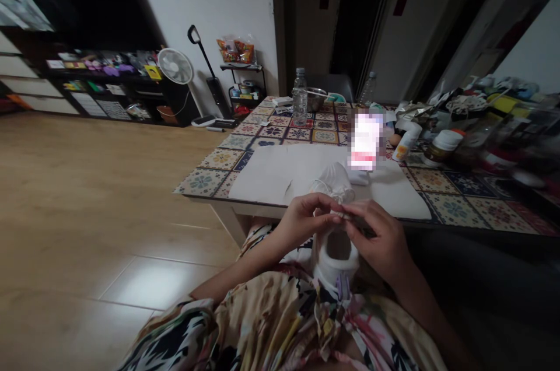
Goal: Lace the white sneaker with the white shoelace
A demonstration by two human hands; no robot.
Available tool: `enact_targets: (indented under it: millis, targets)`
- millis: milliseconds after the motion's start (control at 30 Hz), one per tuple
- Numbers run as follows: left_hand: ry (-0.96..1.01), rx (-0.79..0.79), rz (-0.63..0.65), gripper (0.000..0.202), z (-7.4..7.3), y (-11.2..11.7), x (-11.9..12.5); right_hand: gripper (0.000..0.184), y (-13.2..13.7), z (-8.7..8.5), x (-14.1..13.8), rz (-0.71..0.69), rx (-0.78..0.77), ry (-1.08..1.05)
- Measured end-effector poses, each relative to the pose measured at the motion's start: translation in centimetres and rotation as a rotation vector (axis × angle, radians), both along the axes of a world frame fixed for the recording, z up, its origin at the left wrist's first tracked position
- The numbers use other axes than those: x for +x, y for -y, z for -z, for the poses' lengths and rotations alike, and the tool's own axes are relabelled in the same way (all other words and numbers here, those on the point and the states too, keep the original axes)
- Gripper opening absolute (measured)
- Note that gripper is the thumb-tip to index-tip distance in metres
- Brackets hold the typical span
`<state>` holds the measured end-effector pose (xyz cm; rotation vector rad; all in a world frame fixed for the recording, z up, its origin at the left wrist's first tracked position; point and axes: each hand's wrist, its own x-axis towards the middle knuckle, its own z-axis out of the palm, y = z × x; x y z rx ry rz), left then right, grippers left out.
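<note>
A white shoe with a purple heel tab points away from me above my lap, its opening facing up. Past my fingers a rounded white form with thin cords shows over the table edge; whether it is the same shoe's toe I cannot tell. My left hand and my right hand meet over the front of the shoe opening. Both pinch at a small pale piece, seemingly a shoelace, mostly covered by my fingertips.
A white sheet lies on the patterned table. On it stands a lit, blurred-out phone. A bottle and metal bowl are at the back. A white tube, a jar and clutter crowd the right side.
</note>
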<state>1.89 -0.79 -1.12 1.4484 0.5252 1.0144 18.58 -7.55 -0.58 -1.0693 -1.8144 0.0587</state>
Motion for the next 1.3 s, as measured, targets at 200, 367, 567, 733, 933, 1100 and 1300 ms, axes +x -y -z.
enact_targets:
  millis: [200, 367, 567, 733, 933, 1100, 1300]
  targets:
    - [-0.078, 0.223, -0.049, 0.028, -0.1, -0.3, -0.4, 0.008, -0.3, 0.2, 0.3, 0.078, 0.037, 0.037]
    - [-0.101, 0.294, -0.084, 0.034, -0.1, -0.5, -0.3, 0.009, -0.6, 0.6, 0.4, -0.033, -0.169, -0.188]
    - [-0.084, 0.236, -0.047, 0.027, -0.4, -0.5, 0.1, 0.017, -1.1, 0.8, 0.5, -0.226, -0.413, -0.403]
    - [-0.039, 0.052, 0.02, 0.026, -0.5, -0.6, 0.3, 0.01, -1.1, 0.8, 0.7, -0.249, -0.404, -0.334]
    - [0.059, -0.199, 0.097, 0.034, -0.4, -0.8, 0.6, 0.029, -0.4, 0.2, 1.1, -0.086, 0.1, 0.186]
    - [0.025, -0.253, 0.13, 0.031, -0.6, -0.8, 0.5, 0.019, -0.1, 0.1, 1.0, 0.011, 0.29, 0.431]
    - [0.02, -0.229, 0.136, 0.03, -0.8, -1.1, 0.4, 0.009, -0.3, 0.0, 0.7, 0.045, 0.33, 0.285]
